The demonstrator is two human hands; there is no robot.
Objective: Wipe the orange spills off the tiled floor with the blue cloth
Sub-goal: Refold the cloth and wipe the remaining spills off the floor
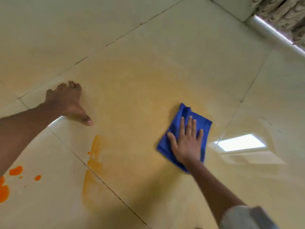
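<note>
A folded blue cloth (184,113) lies flat on the cream tiled floor (148,38), right of centre. My right hand (187,142) presses down on it, palm flat, fingers spread. My left hand (66,101) rests on the floor to the left, fingers splayed, holding nothing. A pale orange film (140,100) is smeared across the big middle tile. Darker orange streaks (95,154) run along the grout line at lower left. Bright orange drops (15,170) and a larger puddle (3,192) sit at the far lower left edge.
A patterned rug or fabric edge with a pale strip (280,19) lies at the top right corner. A ceiling light reflects off the tiles (239,142) to the right of the cloth. Dark grout lines cross the floor diagonally.
</note>
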